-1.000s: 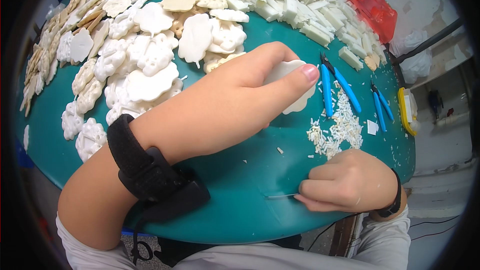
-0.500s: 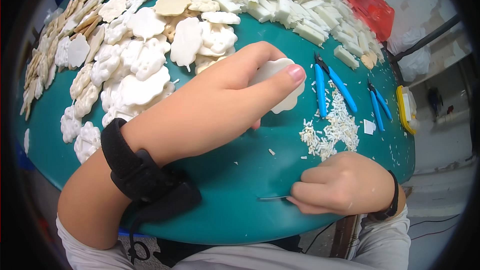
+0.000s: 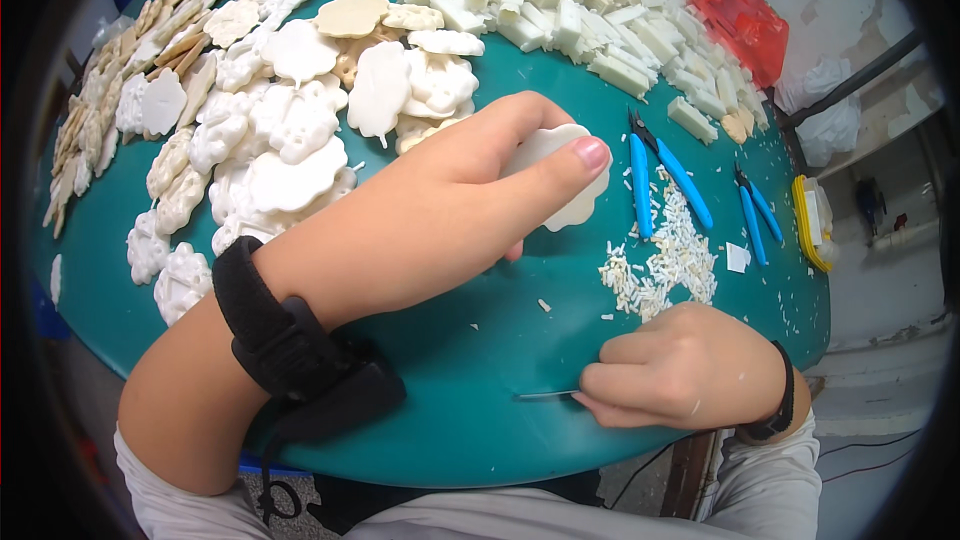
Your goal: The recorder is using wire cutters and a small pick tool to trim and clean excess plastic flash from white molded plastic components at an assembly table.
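Note:
My left hand (image 3: 470,175) is closed on a flat white scalloped plastic piece (image 3: 575,202), thumb on its top face and fingers hidden underneath. Resting low over the near right of the table, my right hand (image 3: 665,370) is closed around a thin metal tool (image 3: 545,396). Only the tool's slim, pointed end shows, directed left; its handle is hidden in my fist. Just beyond that hand lies a heap of small white plastic offcuts (image 3: 670,265). Blue-handled nippers (image 3: 668,175) lie behind the heap, and a smaller blue-handled pair (image 3: 757,208) lies to the right.
Scalloped white and cream pieces (image 3: 285,175) are piled at the left of the green table (image 3: 450,370). Off-white block-shaped pieces (image 3: 560,20) cover the far side. A red plastic bag (image 3: 740,25) and a yellow-rimmed container (image 3: 815,225) stand at the right edge.
The left wrist has shifted very slightly, and the view has moved a little with it. Both hands keep their grips, and the right hand looks still.

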`<action>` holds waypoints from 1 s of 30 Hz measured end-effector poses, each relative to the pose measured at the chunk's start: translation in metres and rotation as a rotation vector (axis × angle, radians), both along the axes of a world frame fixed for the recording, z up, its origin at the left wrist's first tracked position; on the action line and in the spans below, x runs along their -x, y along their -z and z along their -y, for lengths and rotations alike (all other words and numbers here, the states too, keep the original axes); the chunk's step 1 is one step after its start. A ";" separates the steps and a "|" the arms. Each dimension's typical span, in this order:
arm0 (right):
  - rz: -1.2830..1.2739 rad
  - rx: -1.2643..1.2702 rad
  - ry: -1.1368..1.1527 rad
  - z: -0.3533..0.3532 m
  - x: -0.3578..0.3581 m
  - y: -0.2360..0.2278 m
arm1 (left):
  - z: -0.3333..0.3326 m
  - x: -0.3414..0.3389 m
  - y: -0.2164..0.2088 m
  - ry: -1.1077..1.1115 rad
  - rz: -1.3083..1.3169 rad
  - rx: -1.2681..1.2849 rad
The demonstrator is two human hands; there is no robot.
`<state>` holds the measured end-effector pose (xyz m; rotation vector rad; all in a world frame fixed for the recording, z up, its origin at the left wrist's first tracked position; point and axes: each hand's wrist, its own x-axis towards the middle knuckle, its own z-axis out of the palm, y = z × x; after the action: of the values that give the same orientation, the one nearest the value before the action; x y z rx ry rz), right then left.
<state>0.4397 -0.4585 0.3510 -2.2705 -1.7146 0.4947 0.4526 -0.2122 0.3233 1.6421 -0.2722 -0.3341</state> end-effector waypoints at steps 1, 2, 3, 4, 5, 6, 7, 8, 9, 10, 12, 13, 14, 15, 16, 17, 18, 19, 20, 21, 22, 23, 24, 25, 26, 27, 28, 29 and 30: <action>-0.003 -0.010 0.000 0.000 0.000 0.000 | 0.000 0.001 -0.001 -0.001 -0.008 0.006; -0.001 -0.011 -0.002 0.000 0.001 0.001 | 0.000 0.001 -0.001 -0.004 -0.006 0.005; 0.007 -0.026 0.011 -0.001 0.001 0.001 | 0.001 0.001 0.000 0.000 -0.004 0.012; 0.016 -0.041 0.023 -0.001 0.002 0.001 | 0.001 0.001 0.000 0.004 -0.002 0.019; 0.016 -0.040 0.021 -0.001 0.001 0.001 | 0.001 0.001 0.001 0.001 -0.001 0.020; 0.015 -0.041 0.011 -0.002 0.001 0.000 | 0.001 0.001 0.000 -0.001 -0.001 0.013; 0.012 -0.042 0.002 -0.003 0.000 0.000 | 0.000 0.002 0.000 -0.003 -0.001 0.006; 0.012 -0.041 -0.003 -0.003 0.000 -0.001 | 0.000 0.001 0.000 -0.008 -0.002 0.007; 0.030 -0.028 0.003 -0.003 0.001 -0.001 | -0.001 0.000 0.000 0.000 0.003 -0.007; 0.049 -0.015 0.008 -0.004 0.002 -0.001 | -0.001 0.000 0.000 0.008 0.006 -0.022; 0.048 -0.016 0.015 -0.005 0.002 -0.001 | -0.001 0.001 0.000 -0.001 0.000 -0.021; 0.048 -0.017 0.027 -0.005 0.002 -0.001 | -0.001 0.001 0.000 -0.003 -0.006 -0.021; 0.047 -0.016 0.024 -0.005 0.002 -0.001 | -0.001 0.001 0.001 -0.006 -0.006 -0.019; 0.051 -0.017 0.033 -0.006 0.003 -0.001 | -0.001 0.000 0.002 -0.001 0.008 -0.029; 0.055 -0.017 0.042 -0.006 0.004 -0.001 | -0.001 0.000 0.003 0.004 0.022 -0.038; 0.055 -0.016 0.042 -0.007 0.004 -0.001 | -0.001 0.000 0.003 0.004 0.022 -0.037; 0.054 -0.019 0.039 -0.007 0.004 -0.001 | -0.002 0.000 0.003 0.000 0.012 -0.036; 0.053 -0.023 0.036 -0.008 0.004 -0.001 | -0.002 0.000 0.002 -0.004 0.002 -0.035; 0.052 -0.024 0.036 -0.008 0.004 -0.002 | -0.002 0.000 0.002 -0.004 0.002 -0.036; 0.068 -0.001 0.033 -0.009 0.004 -0.003 | -0.002 0.000 0.002 -0.001 0.005 -0.033; 0.083 0.021 0.030 -0.009 0.004 -0.004 | -0.002 0.000 0.002 0.002 0.007 -0.031; 0.083 0.018 0.030 -0.010 0.005 -0.003 | -0.002 0.000 0.002 0.002 0.007 -0.034; 0.082 0.006 0.040 -0.009 0.006 -0.003 | -0.002 0.000 0.001 0.003 0.006 -0.035; 0.082 -0.007 0.050 -0.008 0.007 -0.003 | -0.001 0.000 0.001 0.005 0.005 -0.036; 0.082 -0.010 0.051 -0.008 0.007 -0.003 | -0.001 0.000 0.000 0.006 0.006 -0.040; 0.075 0.001 0.055 -0.007 0.007 -0.004 | -0.001 0.000 0.000 0.003 -0.001 -0.044; 0.067 0.012 0.059 -0.006 0.007 -0.004 | 0.000 0.000 -0.001 0.000 -0.008 -0.048; 0.070 0.008 0.060 -0.005 0.007 -0.004 | 0.001 0.000 -0.001 0.001 -0.004 -0.052; 0.058 0.001 0.062 -0.004 0.006 -0.003 | 0.002 0.000 -0.002 0.004 -0.012 -0.046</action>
<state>0.4333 -0.4541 0.3542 -2.3524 -1.6651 0.4216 0.4525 -0.2140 0.3252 1.6843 -0.2603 -0.3551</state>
